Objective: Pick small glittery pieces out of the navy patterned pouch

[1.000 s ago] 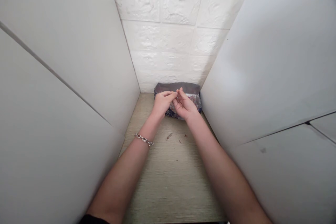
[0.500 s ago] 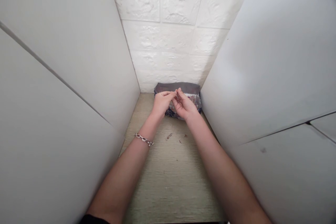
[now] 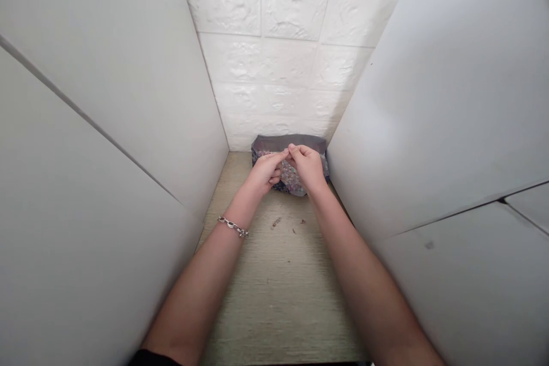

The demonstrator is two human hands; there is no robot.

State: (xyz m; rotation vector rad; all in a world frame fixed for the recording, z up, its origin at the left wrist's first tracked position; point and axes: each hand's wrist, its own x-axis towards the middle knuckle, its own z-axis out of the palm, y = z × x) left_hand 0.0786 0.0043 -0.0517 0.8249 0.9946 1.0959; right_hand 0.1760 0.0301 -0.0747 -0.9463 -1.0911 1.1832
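My left hand (image 3: 266, 170) and my right hand (image 3: 307, 167) meet fingertip to fingertip over an open dark bag (image 3: 291, 140) at the back of the wooden surface. Both are closed in a pinch; whatever lies between the fingertips is too small to make out. Many small multicoloured pieces (image 3: 292, 177) show inside the bag, below and between my hands. A silver chain bracelet (image 3: 234, 226) circles my left wrist.
Small brownish bits (image 3: 275, 222) lie on the wooden surface (image 3: 283, 297) in front of the bag. Pale panels rise at the left (image 3: 107, 68) and right (image 3: 463, 80). A white brick-patterned wall (image 3: 283, 63) stands behind.
My right hand has turned, its palm now facing down and its fingers more curled. The left fingers have curled in somewhat. More of the coloured pieces show between my hands.
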